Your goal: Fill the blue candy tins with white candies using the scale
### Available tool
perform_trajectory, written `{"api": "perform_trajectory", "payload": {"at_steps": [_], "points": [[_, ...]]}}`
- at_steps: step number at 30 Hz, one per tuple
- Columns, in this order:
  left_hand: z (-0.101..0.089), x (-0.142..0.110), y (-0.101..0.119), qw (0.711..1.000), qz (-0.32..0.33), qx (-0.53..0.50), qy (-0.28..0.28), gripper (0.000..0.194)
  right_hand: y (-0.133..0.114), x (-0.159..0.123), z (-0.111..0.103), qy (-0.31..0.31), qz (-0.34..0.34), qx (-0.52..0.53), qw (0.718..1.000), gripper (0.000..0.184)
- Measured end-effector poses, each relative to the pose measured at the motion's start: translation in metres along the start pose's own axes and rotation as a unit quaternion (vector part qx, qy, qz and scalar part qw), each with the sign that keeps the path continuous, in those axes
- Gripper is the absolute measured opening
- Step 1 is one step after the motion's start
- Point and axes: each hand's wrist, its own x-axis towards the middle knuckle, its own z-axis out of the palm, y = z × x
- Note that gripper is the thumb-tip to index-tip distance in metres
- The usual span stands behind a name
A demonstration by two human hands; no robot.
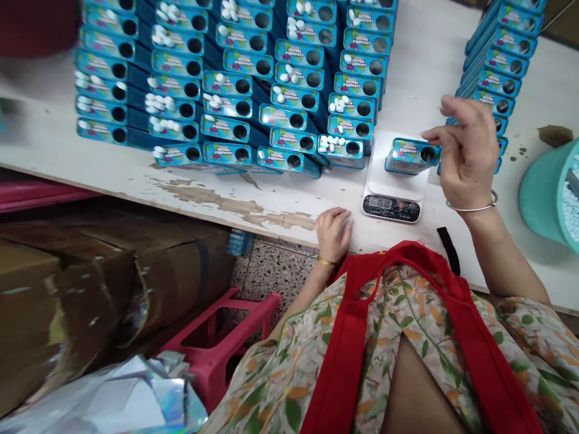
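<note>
Left hand (333, 235): resting on the white table's (271, 208) near edge, fingers loosely curled. Scale (391, 207): farther, to the right; blue tin (412, 156) upright on it. Right hand (470, 147): fingers bent at the tin's right end; pinch cannot be confirmed. Farther left: packed tins (235, 106), many topped with white pieces (160, 103).

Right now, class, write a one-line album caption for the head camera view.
Right hand at a blue tin on the scale, left hand resting near the edge of the table.
</note>
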Motion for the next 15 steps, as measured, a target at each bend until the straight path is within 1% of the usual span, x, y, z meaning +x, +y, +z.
{"api": "perform_trajectory", "payload": {"at_steps": [2,5,8,10,11,13,15], "points": [[0.0,0.0,0.0,1.0,-0.005,0.003,-0.004,0.029,0.001,-0.003,0.003,-0.013,-0.003,-0.006,1.0,0.045],[0.0,0.0,0.0,1.0,-0.004,0.003,-0.001,0.029,0.008,-0.008,0.006,-0.033,0.01,-0.021,0.999,0.047],[0.001,0.0,0.0,1.0,-0.003,-0.003,0.002,0.028,0.013,-0.011,0.01,-0.026,-0.022,0.004,0.999,0.048],[0.001,0.0,0.0,1.0,-0.005,-0.004,0.002,0.028,0.012,-0.009,0.016,-0.024,-0.043,0.036,0.998,0.048],[0.001,0.0,0.0,1.0,-0.006,-0.003,0.001,0.028,0.011,-0.007,0.019,-0.027,-0.044,0.045,0.998,0.049],[0.001,-0.001,0.0,1.0,-0.007,0.001,0.0,0.028,0.007,-0.003,0.024,-0.03,-0.026,0.046,0.998,0.052],[0.0,-0.001,0.0,1.0,-0.004,0.0,0.001,0.028,0.009,-0.001,0.022,-0.03,-0.001,0.047,0.998,0.058]]}}
